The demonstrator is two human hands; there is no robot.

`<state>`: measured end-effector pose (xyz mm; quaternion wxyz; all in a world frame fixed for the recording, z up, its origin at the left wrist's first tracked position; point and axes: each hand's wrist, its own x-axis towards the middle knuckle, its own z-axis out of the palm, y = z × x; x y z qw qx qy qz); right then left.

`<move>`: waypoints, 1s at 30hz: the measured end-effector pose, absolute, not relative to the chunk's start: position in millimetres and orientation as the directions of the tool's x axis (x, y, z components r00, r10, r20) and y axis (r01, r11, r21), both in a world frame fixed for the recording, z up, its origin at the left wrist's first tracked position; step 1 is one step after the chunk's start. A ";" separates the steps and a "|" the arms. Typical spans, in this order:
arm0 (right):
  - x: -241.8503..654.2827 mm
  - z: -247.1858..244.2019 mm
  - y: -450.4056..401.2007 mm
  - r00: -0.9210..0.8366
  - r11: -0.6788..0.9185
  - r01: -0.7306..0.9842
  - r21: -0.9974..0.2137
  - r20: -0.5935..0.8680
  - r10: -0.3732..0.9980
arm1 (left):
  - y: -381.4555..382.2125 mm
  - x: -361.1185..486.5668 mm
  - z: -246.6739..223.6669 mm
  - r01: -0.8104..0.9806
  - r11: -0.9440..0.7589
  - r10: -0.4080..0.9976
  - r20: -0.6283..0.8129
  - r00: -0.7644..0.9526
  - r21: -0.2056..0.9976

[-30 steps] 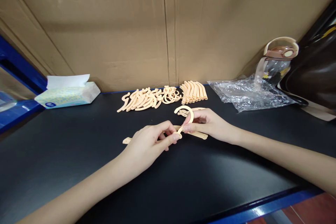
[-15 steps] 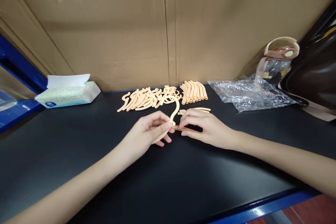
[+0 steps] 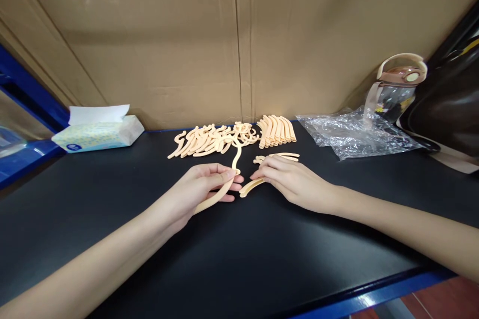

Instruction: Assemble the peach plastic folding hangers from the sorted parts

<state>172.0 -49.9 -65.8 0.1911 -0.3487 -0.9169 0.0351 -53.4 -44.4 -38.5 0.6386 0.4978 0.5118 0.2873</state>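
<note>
My left hand pinches a cream plastic hanger hook at its base. A curved arm runs down from the base across my palm. My right hand grips a separate hanger arm, whose hollow side and rounded end show to the left of my fingers. A small gap lies between the two pieces. Just behind my right hand are some loose cream pieces on the table, partly covered by the hand. Farther back sits a jumbled pile of hook parts, beside a neat row of curved arms.
A black tabletop with a blue edge carries everything. At the back left is a tissue pack. Clear plastic film, a drinking bottle and a dark bag are at the right. Cardboard stands behind.
My left hand has shifted slightly left and down with the hanger hook, which has turned. My right hand's hanger arm has come apart from it and now points toward the lower left.
</note>
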 end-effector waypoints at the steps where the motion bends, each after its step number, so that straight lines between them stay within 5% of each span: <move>1: 171.8 -66.4 -49.8 -0.695 0.765 0.617 -0.182 0.329 0.639 | -43.7 -54.0 -39.9 0.135 0.345 0.870 -0.370 0.327 0.929; 13: 171.5 -68.3 -52.2 -0.746 0.791 0.602 -0.108 0.277 0.605 | -37.0 -56.1 -41.9 0.045 0.417 0.827 -0.400 0.394 0.908; 21: 170.6 -66.7 -55.1 -0.702 0.750 0.612 -0.250 0.266 0.661 | -40.3 -54.4 -39.2 0.127 0.398 0.826 -0.415 0.381 0.909; 30: 169.7 -66.3 -54.3 -0.667 0.709 0.661 -0.244 0.242 0.705 | -39.9 -56.2 -40.8 0.151 0.352 0.823 -0.382 0.420 0.924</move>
